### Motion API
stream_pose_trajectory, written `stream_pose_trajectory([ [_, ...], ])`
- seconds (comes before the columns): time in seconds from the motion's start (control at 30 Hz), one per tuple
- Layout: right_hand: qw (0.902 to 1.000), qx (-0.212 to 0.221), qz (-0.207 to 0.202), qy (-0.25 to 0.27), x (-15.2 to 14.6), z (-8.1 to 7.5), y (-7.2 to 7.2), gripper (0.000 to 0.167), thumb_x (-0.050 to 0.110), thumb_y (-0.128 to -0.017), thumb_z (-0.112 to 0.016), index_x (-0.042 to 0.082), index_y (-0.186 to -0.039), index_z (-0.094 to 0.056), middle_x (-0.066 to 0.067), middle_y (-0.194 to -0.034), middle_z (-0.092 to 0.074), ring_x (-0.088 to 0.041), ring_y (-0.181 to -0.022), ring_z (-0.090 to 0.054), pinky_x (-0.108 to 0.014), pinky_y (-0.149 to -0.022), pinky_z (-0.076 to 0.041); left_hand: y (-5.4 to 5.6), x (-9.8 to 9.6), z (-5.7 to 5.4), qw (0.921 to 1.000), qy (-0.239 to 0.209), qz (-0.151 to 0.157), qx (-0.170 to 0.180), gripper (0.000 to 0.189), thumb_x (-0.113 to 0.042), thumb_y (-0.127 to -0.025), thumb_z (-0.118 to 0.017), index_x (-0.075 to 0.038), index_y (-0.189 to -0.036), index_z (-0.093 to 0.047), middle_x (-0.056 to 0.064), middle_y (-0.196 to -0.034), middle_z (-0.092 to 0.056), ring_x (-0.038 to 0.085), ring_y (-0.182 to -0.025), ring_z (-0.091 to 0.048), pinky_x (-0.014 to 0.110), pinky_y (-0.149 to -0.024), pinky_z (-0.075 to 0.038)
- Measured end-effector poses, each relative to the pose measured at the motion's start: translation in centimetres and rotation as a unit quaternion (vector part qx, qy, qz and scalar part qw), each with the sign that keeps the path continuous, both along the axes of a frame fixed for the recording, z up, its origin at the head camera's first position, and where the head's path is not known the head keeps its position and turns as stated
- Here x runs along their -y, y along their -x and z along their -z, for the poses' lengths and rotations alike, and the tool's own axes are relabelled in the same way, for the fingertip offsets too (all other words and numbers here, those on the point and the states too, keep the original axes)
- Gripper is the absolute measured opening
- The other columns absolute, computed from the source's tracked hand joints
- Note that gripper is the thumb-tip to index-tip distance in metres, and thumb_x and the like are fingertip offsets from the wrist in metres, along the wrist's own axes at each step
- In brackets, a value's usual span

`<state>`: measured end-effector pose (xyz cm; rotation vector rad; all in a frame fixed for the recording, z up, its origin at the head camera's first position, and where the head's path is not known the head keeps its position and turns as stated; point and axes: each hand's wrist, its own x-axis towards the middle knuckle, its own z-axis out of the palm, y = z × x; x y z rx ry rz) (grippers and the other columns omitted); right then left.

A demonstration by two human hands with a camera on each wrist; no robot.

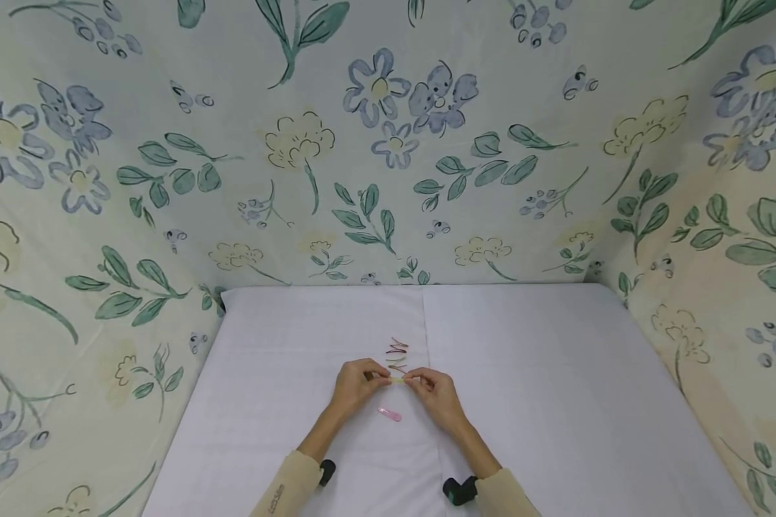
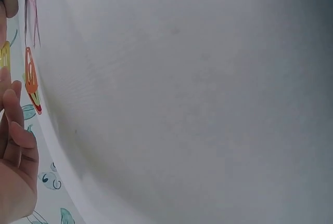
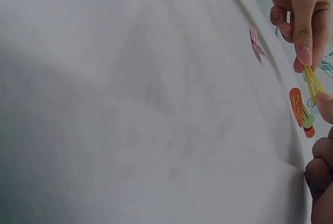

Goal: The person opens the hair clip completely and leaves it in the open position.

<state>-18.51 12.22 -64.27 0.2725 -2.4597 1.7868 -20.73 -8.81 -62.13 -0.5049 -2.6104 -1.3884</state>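
Note:
A yellow snap hair clip (image 1: 397, 380) is stretched between both hands, just above the white cloth. My left hand (image 1: 358, 386) pinches one end with thumb and fingers, and my right hand (image 1: 437, 396) pinches the other. In the right wrist view, slim bars show on the yellow clip (image 3: 312, 84), with its ends covered by fingertips. Nearer to me, a pink hair clip (image 1: 390, 414) lies on the cloth. Just beyond the hands lies an orange clip (image 3: 296, 107), with a light green clip (image 3: 308, 119) and a red clip (image 3: 309, 132) past it.
The white cloth (image 1: 524, 373) covers the table, with a crease running lengthwise near the middle. Curtains (image 1: 388, 194) printed with flowers and leaves enclose the back and sides. Dark wrist devices (image 1: 459, 491) sit at the cuffs of the beige sleeves (image 1: 289, 482).

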Motion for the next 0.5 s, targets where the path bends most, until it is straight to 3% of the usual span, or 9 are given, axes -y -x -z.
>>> stream_pose_trajectory([
  [0.33, 0.9999, 0.003, 0.012, -0.009, -0.16, 0.18, 0.56, 0.006, 0.009, -0.092, -0.078, 0.014, -0.094, -0.082, 0.007, -0.060, -0.040, 0.004, -0.051, -0.032, -0.015, -0.051, -0.027, 0.33, -0.19, 0.19, 0.9994, 0.009, -0.013, 0.031, 0.012, -0.012, -0.077, -0.090, -0.011, -0.087, -0.083, 0.001, -0.084, -0.079, 0.001, -0.062, -0.056, 0.016, -0.058, -0.046],
  [0.5, 0.9999, 0.002, 0.013, -0.003, -0.19, 0.33, 0.70, 0.007, 0.009, -0.091, -0.079, 0.015, -0.094, -0.082, 0.005, -0.060, -0.042, 0.004, -0.052, -0.034, -0.015, -0.052, -0.028, 0.42, -0.17, 0.18, 0.9995, 0.020, -0.007, 0.022, 0.013, -0.011, -0.078, -0.089, -0.009, -0.089, -0.082, 0.002, -0.085, -0.079, 0.002, -0.063, -0.057, 0.016, -0.059, -0.046],
])
